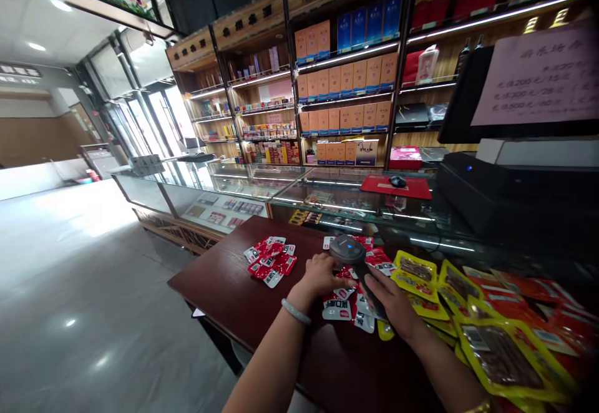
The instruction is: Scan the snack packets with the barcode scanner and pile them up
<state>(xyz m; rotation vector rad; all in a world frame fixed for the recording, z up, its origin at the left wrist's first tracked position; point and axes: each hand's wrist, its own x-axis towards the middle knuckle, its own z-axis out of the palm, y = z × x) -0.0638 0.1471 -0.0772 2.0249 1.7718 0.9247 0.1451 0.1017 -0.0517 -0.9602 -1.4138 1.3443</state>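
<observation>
While gripped, scanner (349, 252) looks black.

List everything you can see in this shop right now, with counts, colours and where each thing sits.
barcode scanner: one, dark grey, in the right hand over the red packets
red snack packets: many, red and white, two heaps on the table
yellow snack packets: several, yellow, table's right end
wooden table: one, dark brown, foreground
glass counter: one, clear, behind the table
mouse: one, black, on a red mat
shelf boxes: many, orange and blue, back wall
left hand: on the red packets
right hand: grips the scanner
</observation>
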